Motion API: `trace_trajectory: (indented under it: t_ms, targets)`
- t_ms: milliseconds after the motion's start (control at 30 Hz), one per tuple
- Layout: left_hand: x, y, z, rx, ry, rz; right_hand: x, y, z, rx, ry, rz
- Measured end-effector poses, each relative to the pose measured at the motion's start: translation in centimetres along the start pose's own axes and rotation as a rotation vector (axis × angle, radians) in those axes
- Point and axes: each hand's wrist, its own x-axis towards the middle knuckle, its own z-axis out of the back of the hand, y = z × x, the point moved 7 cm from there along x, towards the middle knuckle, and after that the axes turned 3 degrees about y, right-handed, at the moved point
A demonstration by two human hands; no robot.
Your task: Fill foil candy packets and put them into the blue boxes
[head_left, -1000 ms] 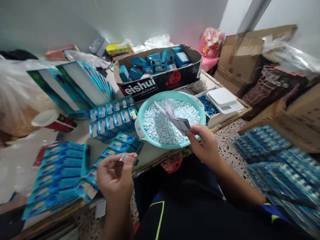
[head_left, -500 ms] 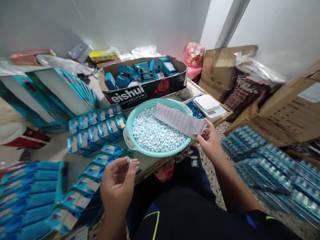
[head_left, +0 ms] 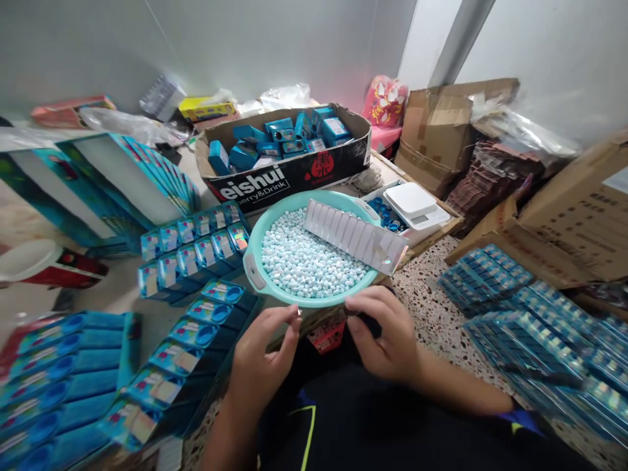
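Note:
My left hand [head_left: 267,350] is in front of the basin, thumb and forefinger pinched on a tiny shiny bit too small to name. To its right, my right hand [head_left: 380,330] is empty, thumb and forefinger apart, just below the basin's near rim. The turquoise plastic basin [head_left: 252,243] holds a mass of small white and pale blue pellets [head_left: 304,261]. Across its right side lies a long pale sheet [head_left: 353,235] divided into narrow strips, its end jutting past the rim. Blue boxes with round openings [head_left: 206,333] stand in a row beside my left hand.
Behind the basin is a cardboard tray [head_left: 304,173] of blue boxes. A white scale [head_left: 417,203] stands at the right, near blue caps [head_left: 387,216]. More blue boxes [head_left: 191,252] and a red cup [head_left: 63,265] are at the left. Wrapped blue packs [head_left: 520,320] lie at the right.
My right hand has let go of the striped sheet, which stays on the basin, and has come down and left. My left hand has moved right, still pinched, toward my right hand.

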Motion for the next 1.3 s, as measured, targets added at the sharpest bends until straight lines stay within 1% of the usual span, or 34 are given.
trace_trajectory:
  t_ms: [100, 167, 200, 267, 333, 433, 500, 567, 667, 767, 833, 900, 967, 1067, 1133, 1167, 1233, 1300]
  targets:
    - [0.1, -1.9, 0.0, 0.102, 0.071, -0.139, 0.2, -1.4, -3.8, 0.211, 0.228, -0.287]
    - [-0.4, -2.6, -0.1, 0.171, 0.131, -0.19, 0.1, -1.7, -5.7, 0.304, 0.341, -0.391]
    - [-0.7, -2.8, 0.0, 0.204, 0.157, -0.2, 0.0, -1.6, -6.3, 0.334, 0.368, -0.416]
    - [-1.4, -3.0, 0.3, 0.26, 0.185, -0.218, 0.0, -1.1, -7.2, 0.385, 0.39, -0.413]
    - [-2.2, -3.3, 1.0, 0.288, 0.178, -0.234, 0.1, -0.2, -8.0, 0.405, 0.408, -0.345]
    - [-3.2, -3.3, 2.5, 0.323, 0.1, -0.205, 0.3, 1.4, -9.4, 0.4, 0.461, -0.214]
    - [-3.9, -3.0, 3.6, 0.368, 0.037, -0.156, 0.3, 2.1, -10.6, 0.412, 0.509, -0.18]
    - [-4.6, -2.9, 4.4, 0.409, 0.005, -0.145, 0.4, 2.5, -11.7, 0.432, 0.548, -0.181]
    - [-5.6, -2.6, 5.2, 0.441, -0.005, -0.119, 0.4, 2.8, -13.0, 0.459, 0.586, -0.196]
    - [-6.2, -2.0, 5.6, 0.445, -0.004, -0.05, 0.4, 3.0, -13.7, 0.501, 0.583, -0.204]
    - [-6.5, -1.7, 5.7, 0.415, -0.012, -0.029, 0.4, 3.0, -13.8, 0.527, 0.559, -0.217]
    - [-6.6, -1.4, 5.8, 0.357, -0.029, 0.003, 0.4, 2.9, -13.7, 0.546, 0.526, -0.245]
    - [-6.8, -0.8, 6.0, 0.266, -0.04, 0.076, 0.3, 2.8, -13.5, 0.554, 0.507, -0.276]
    - [-7.6, 0.5, 5.8, 0.097, -0.002, 0.203, 0.2, 2.8, -13.1, 0.572, 0.487, -0.284]
    - [-8.2, 1.1, 5.2, -0.083, 0.019, 0.249, 0.2, 2.7, -12.8, 0.608, 0.462, -0.284]
    - [-8.5, 1.3, 4.9, -0.217, 0.001, 0.268, 0.2, 2.7, -12.6, 0.636, 0.44, -0.292]
    - [-8.9, 2.0, 4.4, -0.53, -0.103, 0.318, 0.2, 2.4, -12.2, 0.689, 0.381, -0.314]
    - [-9.0, 2.9, 3.5, -0.806, -0.224, 0.434, 0.3, 2.1, -11.7, 0.718, 0.305, -0.314]
